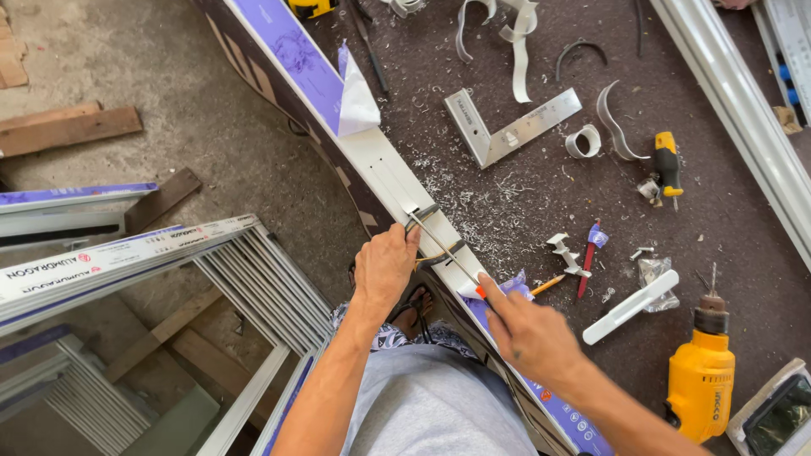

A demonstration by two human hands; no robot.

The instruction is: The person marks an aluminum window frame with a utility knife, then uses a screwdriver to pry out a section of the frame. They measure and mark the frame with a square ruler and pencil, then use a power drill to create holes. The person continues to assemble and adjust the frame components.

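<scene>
At the counter's [507, 203] left edge, the left hand [384, 266] clamps the white profile [380, 165] while the right hand [528, 333] grips a screwdriver [443, 245] in its slot. A slip could gouge the profile or jab the steadying fingers.

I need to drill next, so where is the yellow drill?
The yellow drill lies at the lower right of the head view on the dark table, beyond the right hand, beside the white handle.

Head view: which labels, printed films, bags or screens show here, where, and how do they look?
Purple printed protective film: on the white frame bar, top centre, one corner peeled up.
White label strip with red and dark print: on the stacked frame, left.
Small clear plastic bag: on the brown bench, right.
Dark screen in a grey case: bottom right corner.
</scene>
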